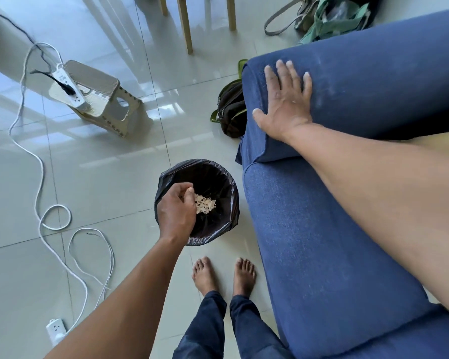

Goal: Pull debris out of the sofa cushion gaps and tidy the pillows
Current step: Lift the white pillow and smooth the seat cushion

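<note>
While the left hand (175,212) hovers over the lined bin (224,174), fingers curled, pale debris (205,203) sits inside; whether scraps remain pinched is unclear. Right hand (285,99) presses flat on the blue sofa (322,242); next, probably another gap.

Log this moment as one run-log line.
left hand: over bin, fingers curled | debris: in bin | right hand: flat on sofa armrest

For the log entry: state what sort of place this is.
Most likely a home living room: a blue sofa on a glossy tiled floor, a lined waste bin beside it, and wooden chair legs and bags nearby.
</note>
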A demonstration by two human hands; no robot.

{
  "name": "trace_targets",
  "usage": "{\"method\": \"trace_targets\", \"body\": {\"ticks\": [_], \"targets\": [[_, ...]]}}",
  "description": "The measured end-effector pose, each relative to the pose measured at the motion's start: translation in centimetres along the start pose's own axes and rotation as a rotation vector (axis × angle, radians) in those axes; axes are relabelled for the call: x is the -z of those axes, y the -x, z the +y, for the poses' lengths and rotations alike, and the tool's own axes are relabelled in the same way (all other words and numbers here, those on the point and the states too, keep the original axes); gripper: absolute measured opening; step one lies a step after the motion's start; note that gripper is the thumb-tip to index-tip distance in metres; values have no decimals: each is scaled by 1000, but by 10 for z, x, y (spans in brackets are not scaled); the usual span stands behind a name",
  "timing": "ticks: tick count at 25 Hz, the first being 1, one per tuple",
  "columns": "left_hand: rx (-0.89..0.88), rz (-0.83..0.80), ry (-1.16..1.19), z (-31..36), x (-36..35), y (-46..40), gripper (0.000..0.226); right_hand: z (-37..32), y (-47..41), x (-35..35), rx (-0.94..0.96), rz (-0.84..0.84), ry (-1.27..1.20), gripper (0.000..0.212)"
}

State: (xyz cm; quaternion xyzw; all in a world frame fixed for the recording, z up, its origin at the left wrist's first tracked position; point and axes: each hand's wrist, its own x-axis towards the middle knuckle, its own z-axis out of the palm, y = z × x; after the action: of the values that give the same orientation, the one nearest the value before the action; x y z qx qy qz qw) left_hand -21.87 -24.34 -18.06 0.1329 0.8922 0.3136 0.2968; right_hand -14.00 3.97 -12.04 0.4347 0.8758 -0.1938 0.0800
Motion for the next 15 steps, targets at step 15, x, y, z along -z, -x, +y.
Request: {"method": "trace_targets", "body": {"ticks": [15], "targets": [[-870, -632, -529, 110, -67, 219, 67, 115, 420, -37, -625, 399, -157, 74]]}}
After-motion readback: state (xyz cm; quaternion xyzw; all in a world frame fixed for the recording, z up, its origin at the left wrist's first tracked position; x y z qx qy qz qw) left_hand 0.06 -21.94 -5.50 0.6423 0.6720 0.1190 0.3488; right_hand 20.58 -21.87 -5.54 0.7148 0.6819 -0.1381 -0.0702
